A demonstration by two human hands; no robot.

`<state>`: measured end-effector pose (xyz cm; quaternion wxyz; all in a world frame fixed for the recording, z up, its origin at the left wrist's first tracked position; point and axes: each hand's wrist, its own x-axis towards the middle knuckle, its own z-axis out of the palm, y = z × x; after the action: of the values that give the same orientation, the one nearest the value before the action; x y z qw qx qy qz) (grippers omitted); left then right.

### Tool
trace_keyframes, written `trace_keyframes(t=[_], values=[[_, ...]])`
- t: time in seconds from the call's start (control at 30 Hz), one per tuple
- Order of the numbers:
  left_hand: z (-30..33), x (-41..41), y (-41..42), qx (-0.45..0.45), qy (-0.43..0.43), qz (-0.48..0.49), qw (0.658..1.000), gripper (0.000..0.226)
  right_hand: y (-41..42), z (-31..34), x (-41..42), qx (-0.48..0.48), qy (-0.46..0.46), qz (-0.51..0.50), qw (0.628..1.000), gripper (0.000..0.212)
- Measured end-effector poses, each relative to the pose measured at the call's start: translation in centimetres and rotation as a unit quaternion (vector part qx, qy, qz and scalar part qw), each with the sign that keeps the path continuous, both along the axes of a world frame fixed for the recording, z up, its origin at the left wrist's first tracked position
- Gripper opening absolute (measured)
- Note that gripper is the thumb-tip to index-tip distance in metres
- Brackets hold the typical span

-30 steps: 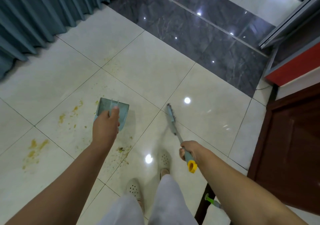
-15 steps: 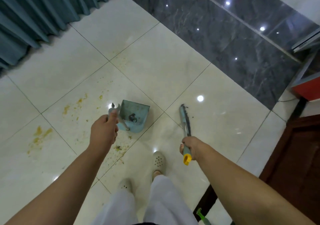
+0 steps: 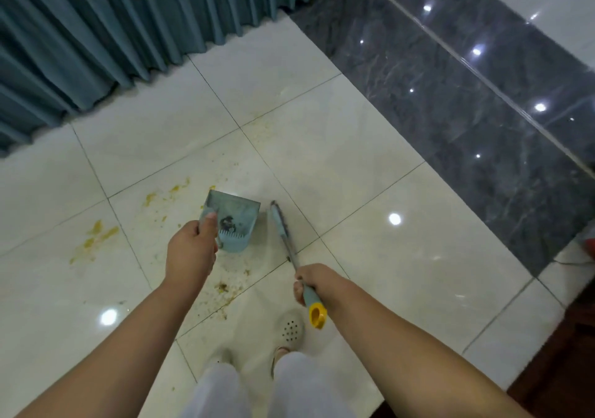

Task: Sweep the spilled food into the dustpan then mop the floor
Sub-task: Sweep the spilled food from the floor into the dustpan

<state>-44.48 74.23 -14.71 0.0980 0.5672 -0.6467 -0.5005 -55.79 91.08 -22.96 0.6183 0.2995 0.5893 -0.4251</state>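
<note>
My left hand (image 3: 190,251) grips the handle of a pale blue dustpan (image 3: 235,224), which holds a small dark clump of debris. My right hand (image 3: 314,280) is closed on the blue handle of a broom (image 3: 283,227) with a yellow end cap (image 3: 318,314). The broom head hangs just right of the dustpan. Yellow food smears (image 3: 96,237) stain the white tiles to the left. More yellow smears (image 3: 164,194) lie beyond the dustpan's left side. Brown crumbs (image 3: 225,289) lie between my hands, near my feet.
Teal curtains (image 3: 96,37) hang along the far left. A dark marble strip (image 3: 467,95) runs diagonally on the right. Dark wooden furniture (image 3: 566,363) stands at the lower right. My feet in pale perforated shoes (image 3: 289,330) stand on the white tile floor (image 3: 370,176).
The view has swung left, toward the curtains. The dustpan has come closer to the broom head, which now hangs right beside it. Both hands keep their grips.
</note>
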Motion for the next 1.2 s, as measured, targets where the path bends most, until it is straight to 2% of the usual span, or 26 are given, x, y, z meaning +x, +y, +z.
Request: trace_keyframes(t=[0.27, 0.37, 0.5, 0.57, 0.7, 0.8, 0.93, 1.2], values=[[-0.4, 1.2, -1.0, -0.037, 0.000, 0.056, 0.998, 0.056, -1.9, -0.9, -7.9, 0.046, 0.127, 0.105, 0.985, 0.020], [-1.0, 2.3, -1.5, -0.050, -0.020, 0.073, 0.996, 0.054, -3.3, -1.8, -11.1, 0.045, 0.159, 0.128, 0.978, 0.008], [-1.9, 3.6, -1.6, -0.063, -0.049, 0.086, 0.993, 0.052, -6.3, -3.3, -13.9, 0.030, 0.147, 0.085, 0.985, 0.036], [-2.3, 4.2, -1.7, -0.061, -0.059, 0.097, 0.992, 0.050, -8.4, -4.0, -14.0, 0.026, 0.166, 0.114, 0.979, 0.039], [-2.7, 5.4, -1.7, -0.064, -0.075, 0.105, 0.990, 0.048, -11.6, -5.3, -12.5, 0.025, 0.181, 0.203, 0.962, 0.013], [-2.7, 6.5, -1.7, -0.069, -0.086, 0.107, 0.988, 0.048, -12.6, -6.1, -10.5, 0.066, 0.169, 0.295, 0.938, 0.020], [-2.8, 8.3, -1.9, -0.068, -0.094, 0.103, 0.988, 0.050, -12.8, -6.0, -6.3, 0.076, 0.161, 0.358, 0.917, 0.011], [-2.8, 13.3, -2.0, -0.076, -0.122, 0.094, 0.985, 0.052, -11.4, -4.4, 4.3, 0.100, 0.120, 0.408, 0.900, 0.018]])
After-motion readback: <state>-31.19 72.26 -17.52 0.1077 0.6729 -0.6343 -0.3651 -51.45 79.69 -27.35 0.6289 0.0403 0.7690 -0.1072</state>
